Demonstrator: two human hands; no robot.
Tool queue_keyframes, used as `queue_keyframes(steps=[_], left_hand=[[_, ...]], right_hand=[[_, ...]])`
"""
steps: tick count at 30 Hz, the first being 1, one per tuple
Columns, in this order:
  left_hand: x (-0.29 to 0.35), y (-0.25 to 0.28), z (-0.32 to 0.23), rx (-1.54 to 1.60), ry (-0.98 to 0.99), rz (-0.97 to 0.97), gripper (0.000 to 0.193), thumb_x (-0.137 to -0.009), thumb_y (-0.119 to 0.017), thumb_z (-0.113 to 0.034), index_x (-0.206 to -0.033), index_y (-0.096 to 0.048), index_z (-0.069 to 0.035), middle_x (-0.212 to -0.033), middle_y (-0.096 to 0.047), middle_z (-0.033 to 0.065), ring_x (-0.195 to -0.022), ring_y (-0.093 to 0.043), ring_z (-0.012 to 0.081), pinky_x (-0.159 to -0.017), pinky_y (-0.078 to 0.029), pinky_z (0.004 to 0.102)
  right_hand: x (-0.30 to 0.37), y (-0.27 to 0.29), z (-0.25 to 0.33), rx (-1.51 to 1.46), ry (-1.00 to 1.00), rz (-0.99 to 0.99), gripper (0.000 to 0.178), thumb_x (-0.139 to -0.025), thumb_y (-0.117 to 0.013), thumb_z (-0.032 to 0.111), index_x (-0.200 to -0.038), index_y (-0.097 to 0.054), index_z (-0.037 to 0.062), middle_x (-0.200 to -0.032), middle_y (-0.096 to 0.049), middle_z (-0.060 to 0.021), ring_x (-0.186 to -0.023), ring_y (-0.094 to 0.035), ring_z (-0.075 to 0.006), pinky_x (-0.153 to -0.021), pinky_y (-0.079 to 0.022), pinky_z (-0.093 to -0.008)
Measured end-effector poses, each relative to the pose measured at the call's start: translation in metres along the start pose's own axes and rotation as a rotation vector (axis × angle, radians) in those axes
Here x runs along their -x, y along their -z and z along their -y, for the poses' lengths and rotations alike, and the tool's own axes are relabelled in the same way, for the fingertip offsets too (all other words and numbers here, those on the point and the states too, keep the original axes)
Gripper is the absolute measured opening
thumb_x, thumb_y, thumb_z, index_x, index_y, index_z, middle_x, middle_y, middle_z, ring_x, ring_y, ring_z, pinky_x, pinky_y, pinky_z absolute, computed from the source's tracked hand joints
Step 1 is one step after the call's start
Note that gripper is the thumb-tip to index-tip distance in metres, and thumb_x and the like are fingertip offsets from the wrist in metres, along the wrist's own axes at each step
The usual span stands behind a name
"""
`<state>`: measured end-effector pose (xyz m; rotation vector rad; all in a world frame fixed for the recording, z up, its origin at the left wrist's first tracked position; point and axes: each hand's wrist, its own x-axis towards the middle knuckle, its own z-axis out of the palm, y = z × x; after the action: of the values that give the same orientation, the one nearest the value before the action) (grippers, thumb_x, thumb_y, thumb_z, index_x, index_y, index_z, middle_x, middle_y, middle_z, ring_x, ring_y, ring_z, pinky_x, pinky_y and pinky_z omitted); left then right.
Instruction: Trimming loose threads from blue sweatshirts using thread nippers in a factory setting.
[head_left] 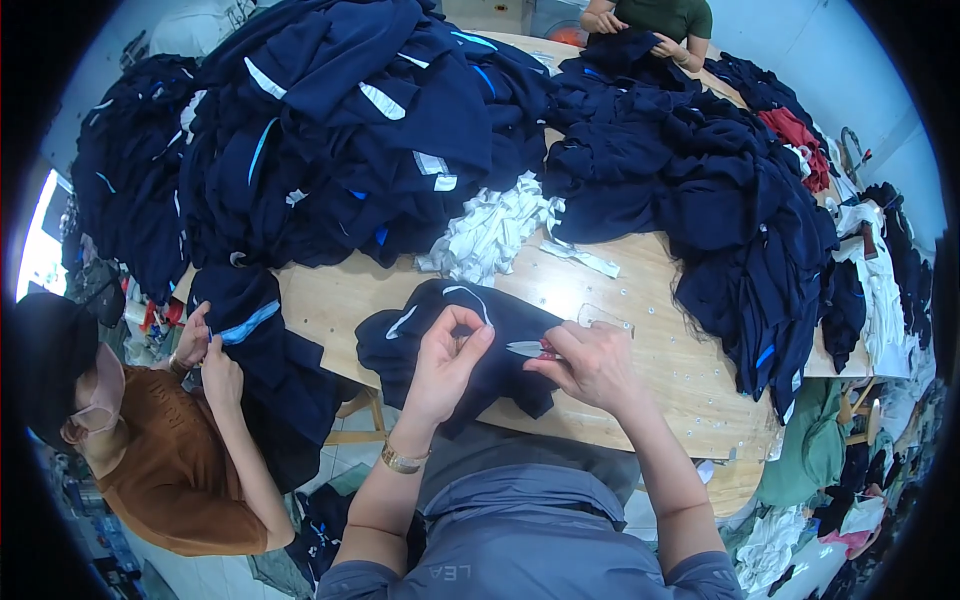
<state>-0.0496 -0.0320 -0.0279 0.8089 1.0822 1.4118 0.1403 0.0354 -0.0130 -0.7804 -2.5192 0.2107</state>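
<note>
A dark navy garment (455,380) with white trim lies at the table's near edge, below both my hands. Over its middle, my left hand (448,362) is closed in a pinch, thumb against forefinger. A white strip (478,297) on the garment curves up to those fingertips; whether they grip it or a thread, I cannot tell. Just to the right, my right hand (592,365) is wrapped round a pair of thread snips (530,349) with red on the handle. The pale blades point left, toward my left fingertips, with a small gap between.
A big heap of navy garments (330,130) covers the far left, another pile (680,170) the far right. White fabric tags (495,230) lie heaped between them on the wooden table (640,290). A co-worker (190,460) handles navy cloth at left; another person (665,30) works across.
</note>
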Motion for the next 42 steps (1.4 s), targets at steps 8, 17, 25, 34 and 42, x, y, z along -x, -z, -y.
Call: queue_keyframes(steps=[8,17,25,34,42], left_hand=[[-0.001,0.002,0.005,0.033,-0.022,-0.019,0.007,-0.089,-0.055,-0.006,-0.09,-0.049,-0.006,-0.075,-0.048,-0.0054,-0.061,-0.038,-0.0016,-0.054,-0.029,0.0139],[-0.001,0.0,0.003,0.078,-0.001,-0.032,0.006,-0.089,-0.055,-0.005,-0.09,-0.049,-0.005,-0.077,-0.049,-0.0045,-0.062,-0.039,-0.0016,-0.055,-0.031,0.0135],[-0.002,-0.001,0.004,0.046,0.009,-0.039,0.006,-0.089,-0.055,-0.006,-0.09,-0.049,-0.005,-0.075,-0.048,-0.005,-0.061,-0.038,-0.002,-0.053,-0.029,0.0136],[-0.001,0.001,0.005,0.096,0.016,-0.05,0.006,-0.09,-0.054,-0.007,-0.092,-0.049,-0.005,-0.077,-0.049,-0.0046,-0.064,-0.04,-0.0011,-0.057,-0.031,0.0139],[0.0,-0.002,0.002,0.129,0.027,-0.038,0.006,-0.09,-0.054,-0.006,-0.092,-0.049,-0.005,-0.08,-0.049,-0.0038,-0.069,-0.042,-0.0001,-0.063,-0.034,0.0146]], right_hand=[[0.003,0.0,0.002,-0.433,-0.28,-0.085,0.033,-0.078,-0.066,0.036,-0.076,-0.055,0.0045,-0.059,-0.055,-0.008,-0.05,-0.055,-0.0241,-0.048,-0.042,-0.0316],[0.007,-0.005,-0.001,-0.094,-0.026,-0.005,0.039,-0.079,-0.06,0.046,-0.072,-0.05,0.0096,-0.058,-0.049,-0.0021,-0.045,-0.051,-0.0201,-0.045,-0.037,-0.0306],[0.001,-0.002,0.002,0.004,0.026,-0.007,0.038,-0.079,-0.06,0.047,-0.069,-0.049,0.0111,-0.056,-0.047,-0.0003,-0.044,-0.049,-0.0173,-0.047,-0.036,-0.0292],[0.013,-0.003,-0.004,-0.139,-0.153,-0.028,0.031,-0.076,-0.067,0.037,-0.073,-0.054,0.0087,-0.058,-0.056,-0.006,-0.049,-0.054,-0.0229,-0.049,-0.039,-0.0321],[0.012,-0.006,-0.001,-0.144,-0.131,0.02,0.033,-0.076,-0.067,0.039,-0.073,-0.054,0.0089,-0.057,-0.055,-0.0055,-0.049,-0.054,-0.0234,-0.05,-0.039,-0.032]])
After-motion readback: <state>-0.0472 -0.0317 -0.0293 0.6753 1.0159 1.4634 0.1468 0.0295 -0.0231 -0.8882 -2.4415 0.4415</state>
